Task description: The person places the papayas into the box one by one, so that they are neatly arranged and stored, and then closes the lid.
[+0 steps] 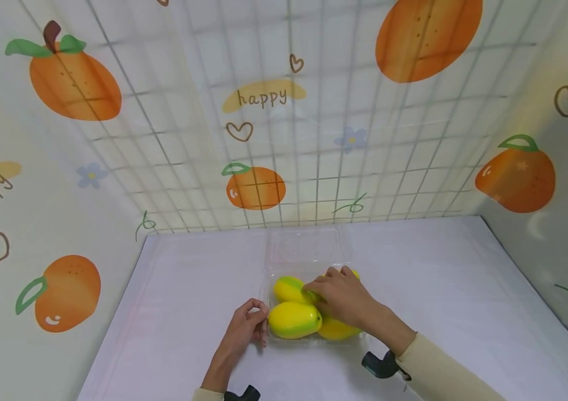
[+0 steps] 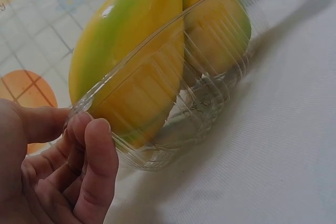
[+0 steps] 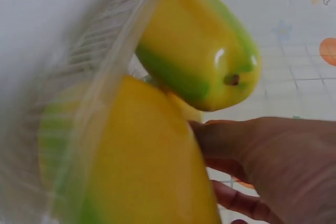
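Several yellow-green mangoes sit in a clear plastic clamshell box. The front left mango lies beside the front right mango; the back left mango is behind them. My left hand pinches the box's left rim between thumb and fingers, seen close in the left wrist view. My right hand reaches over the front right mango and curls over the back right mango, which is mostly hidden beneath it. In the right wrist view, the front right mango covers the thumb's tip.
The box's clear lid lies folded back behind it. A white cloth covers the table. Behind stands a printed backdrop with oranges and grid lines, and side panels flank it. Dark wrist mounts sit at both cuffs.
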The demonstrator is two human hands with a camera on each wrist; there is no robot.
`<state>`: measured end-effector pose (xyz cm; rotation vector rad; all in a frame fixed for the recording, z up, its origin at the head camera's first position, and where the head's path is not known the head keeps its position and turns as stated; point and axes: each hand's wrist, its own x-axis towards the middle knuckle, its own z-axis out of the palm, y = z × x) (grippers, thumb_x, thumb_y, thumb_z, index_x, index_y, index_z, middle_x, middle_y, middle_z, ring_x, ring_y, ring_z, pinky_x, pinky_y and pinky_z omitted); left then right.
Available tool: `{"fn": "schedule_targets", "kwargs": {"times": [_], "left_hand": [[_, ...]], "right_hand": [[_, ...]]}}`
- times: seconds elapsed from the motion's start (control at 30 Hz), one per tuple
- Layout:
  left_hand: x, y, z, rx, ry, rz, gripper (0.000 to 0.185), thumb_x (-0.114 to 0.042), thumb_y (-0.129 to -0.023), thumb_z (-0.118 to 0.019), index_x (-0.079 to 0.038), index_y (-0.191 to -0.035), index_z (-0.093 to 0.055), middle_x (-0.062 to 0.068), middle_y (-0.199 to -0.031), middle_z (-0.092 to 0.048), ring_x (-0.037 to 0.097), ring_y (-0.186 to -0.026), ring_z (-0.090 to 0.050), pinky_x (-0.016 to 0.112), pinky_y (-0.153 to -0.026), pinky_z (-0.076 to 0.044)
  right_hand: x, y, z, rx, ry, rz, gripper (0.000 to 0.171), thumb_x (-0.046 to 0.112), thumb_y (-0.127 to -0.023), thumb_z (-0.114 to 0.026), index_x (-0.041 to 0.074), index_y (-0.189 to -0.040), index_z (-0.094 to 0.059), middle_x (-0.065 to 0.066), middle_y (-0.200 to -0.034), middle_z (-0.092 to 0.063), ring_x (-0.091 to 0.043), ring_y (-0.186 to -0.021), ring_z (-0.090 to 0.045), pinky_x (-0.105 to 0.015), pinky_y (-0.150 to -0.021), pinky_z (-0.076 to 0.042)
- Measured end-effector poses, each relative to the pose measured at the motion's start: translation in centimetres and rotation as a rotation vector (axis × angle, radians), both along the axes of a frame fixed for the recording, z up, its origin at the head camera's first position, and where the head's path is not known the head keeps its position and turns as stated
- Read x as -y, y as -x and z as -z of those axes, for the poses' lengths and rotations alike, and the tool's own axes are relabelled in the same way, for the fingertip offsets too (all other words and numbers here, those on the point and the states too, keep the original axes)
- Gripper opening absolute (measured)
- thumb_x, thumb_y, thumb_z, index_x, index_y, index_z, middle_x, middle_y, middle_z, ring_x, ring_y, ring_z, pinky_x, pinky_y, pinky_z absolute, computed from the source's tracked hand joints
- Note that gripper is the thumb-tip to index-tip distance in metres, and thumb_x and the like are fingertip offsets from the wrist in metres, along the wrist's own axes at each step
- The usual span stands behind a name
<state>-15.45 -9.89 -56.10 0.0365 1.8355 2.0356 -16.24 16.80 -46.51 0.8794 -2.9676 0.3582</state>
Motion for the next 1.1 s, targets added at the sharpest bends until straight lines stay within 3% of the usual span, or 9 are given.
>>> {"fn": "schedule_targets", "kwargs": {"times": [0.53,1.1], "left_hand": [[0.1,0.1,0.0,0.001,-0.004,0.009,0.02,-0.021,-0.102,-0.06,-0.003,-0.108,-0.054,0.005,-0.069,-0.057,0.016,-0.052,-0.054,0.028,-0.052,-0.055],[0.3,0.3,0.2,-0.004,-0.038,0.03,0.016,-0.015,-0.102,-0.06,-0.002,-0.106,-0.051,0.004,-0.067,-0.055,0.015,-0.049,-0.05,0.027,-0.048,-0.052]], "right_hand": [[-0.2,1.0,1.3,-0.114,-0.023,-0.029,0.03,0.028,-0.088,-0.079,0.023,-0.118,-0.074,0.006,-0.102,-0.075,-0.017,-0.083,-0.047,-0.036,-0.072,-0.029],[-0.4,1.6,0.9,0.0,0.111,0.054,0.034,0.036,-0.093,-0.073,0.025,-0.126,-0.072,0.009,-0.109,-0.074,-0.014,-0.087,-0.046,-0.036,-0.072,-0.027]]}}
